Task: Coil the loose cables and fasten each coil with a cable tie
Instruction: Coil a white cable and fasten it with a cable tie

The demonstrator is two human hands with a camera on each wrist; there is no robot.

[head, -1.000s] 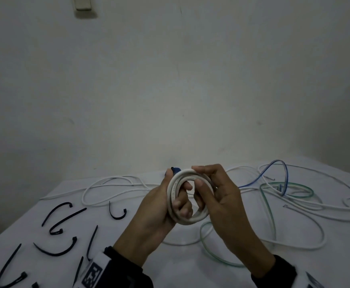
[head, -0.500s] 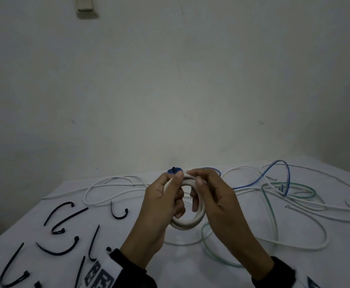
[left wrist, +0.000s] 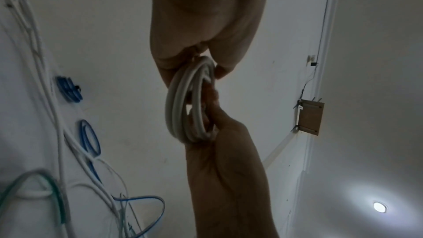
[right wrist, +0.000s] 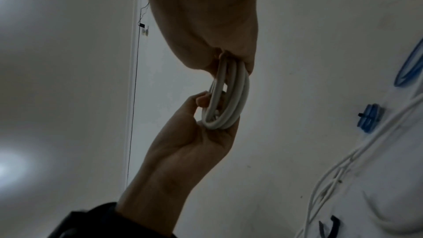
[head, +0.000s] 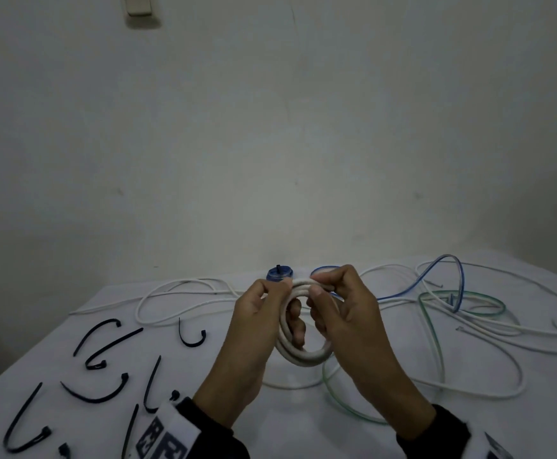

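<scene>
Your left hand [head: 257, 313] and right hand [head: 340, 313] both pinch the coiled white round cable [head: 303, 354], held upright above the middle of the white-covered table [head: 303, 432]. It looks light and springy, so grip across all the turns. Your fingers hide its loose end; black plastic cable ties [head: 93, 394] lie near the table's left edge.

White table [head: 303, 435]; pale wall [head: 270, 144] behind; switch plate [head: 137, 5] high; wooden board [left wrist: 310, 117]; ceiling lamp [left wrist: 380, 206].

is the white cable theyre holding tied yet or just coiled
Just coiled. The white coil shows no tie in any view; left hand and right hand grip it, and the black cable ties lie on the table.
</scene>
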